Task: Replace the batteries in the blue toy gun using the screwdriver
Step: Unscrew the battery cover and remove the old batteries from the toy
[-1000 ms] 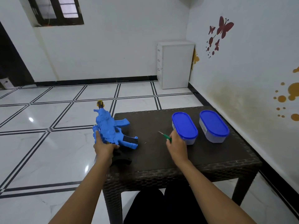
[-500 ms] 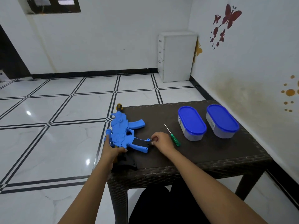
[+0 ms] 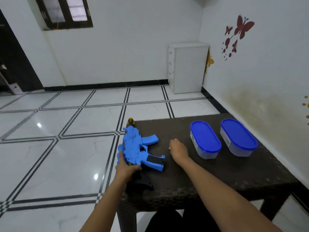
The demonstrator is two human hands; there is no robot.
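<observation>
- Blue plastic toy gun (image 3: 133, 148): lies flat along the left edge of the dark brown woven-rattan table (image 3: 217, 173), its yellow-and-black muzzle pointing away from the person. A black panel shows on the blue grip, and a black stock sits at the near end.
- Left hand (image 3: 126, 169): grips the toy gun at its near end, thumb curled over the top of the blue body, one finger stretched along the gun's left side.
- Right hand (image 3: 178, 149): rests on the table just to the right of the gun, apart from it, back of the hand upward and fingers curled under. Whether anything is held inside cannot be told; the screwdriver is not visible in this view.
- Two oval translucent plastic containers with blue lids stand side by side on the right half of the table, the nearer one (image 3: 205, 139) close to the right hand, the farther one (image 3: 238, 137) toward the wall. Both lids are on.
- White drawer cabinet (image 3: 188, 67): stands in the far corner on a white tiled floor (image 3: 58, 156) with black lines.
</observation>
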